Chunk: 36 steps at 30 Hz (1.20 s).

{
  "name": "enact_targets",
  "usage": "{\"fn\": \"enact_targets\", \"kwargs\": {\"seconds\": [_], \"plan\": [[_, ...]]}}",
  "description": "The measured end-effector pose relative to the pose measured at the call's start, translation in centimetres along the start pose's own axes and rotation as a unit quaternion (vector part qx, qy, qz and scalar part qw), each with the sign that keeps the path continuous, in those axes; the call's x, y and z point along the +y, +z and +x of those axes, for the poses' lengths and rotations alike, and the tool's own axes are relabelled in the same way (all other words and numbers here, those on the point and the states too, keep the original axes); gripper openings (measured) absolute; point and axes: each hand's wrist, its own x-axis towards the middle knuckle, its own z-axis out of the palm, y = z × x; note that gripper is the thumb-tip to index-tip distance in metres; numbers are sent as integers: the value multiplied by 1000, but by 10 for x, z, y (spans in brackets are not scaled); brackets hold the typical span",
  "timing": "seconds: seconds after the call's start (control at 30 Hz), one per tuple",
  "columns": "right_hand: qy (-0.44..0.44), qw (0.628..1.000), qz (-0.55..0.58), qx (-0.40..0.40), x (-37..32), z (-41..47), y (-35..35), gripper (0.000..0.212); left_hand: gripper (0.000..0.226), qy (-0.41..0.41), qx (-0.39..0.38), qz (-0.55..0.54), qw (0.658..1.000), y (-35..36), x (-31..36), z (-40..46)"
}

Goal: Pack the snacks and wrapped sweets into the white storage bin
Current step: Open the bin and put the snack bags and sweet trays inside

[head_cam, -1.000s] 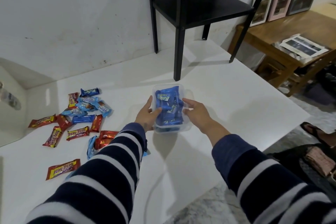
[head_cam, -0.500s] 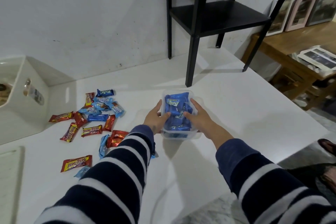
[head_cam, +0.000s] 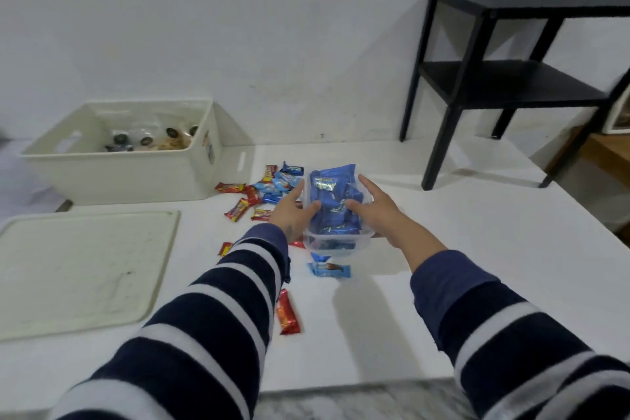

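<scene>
Two hands hold a clear tub (head_cam: 335,242) of blue sweets (head_cam: 335,204) above the white surface (head_cam: 477,249); the left hand (head_cam: 292,211) clasps its left wall, thumb hooked over the rim, and the right hand (head_cam: 376,211) clasps its right wall the same way, each grip curled around the tub; loose red and blue wrapped sweets (head_cam: 262,194) lie scattered beneath and to its left; the white storage bin (head_cam: 129,174) stands at the surface's far left corner, its lid (head_cam: 81,269) flat along the left edge.
</scene>
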Motion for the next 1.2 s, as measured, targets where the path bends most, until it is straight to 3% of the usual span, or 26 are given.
{"fn": "enact_targets", "kwargs": {"seconds": [0.23, 0.4, 0.67, 0.9, 1.2], "plan": [[-64, 996, -47, -44, -52, -14, 102, 67, 59, 2, 57, -44, 997, -107, -35, -26], [-111, 992, -47, -36, -109, -16, 190, 68, 55, 5, 79, -95, 992, -209, -47, -32], [-172, 984, -40, -30, -203, -4, 292, 65, 63, 51, 99, -90, 990, -354, -54, -11], [-202, 979, -17, -15, -267, 39, 325, 62, 61, 80, 111, -128, 982, -415, -29, 41], [-166, 986, -3, -17, -298, 145, 352, 62, 64, 78, 127, -72, 986, -446, -15, 154]]}}
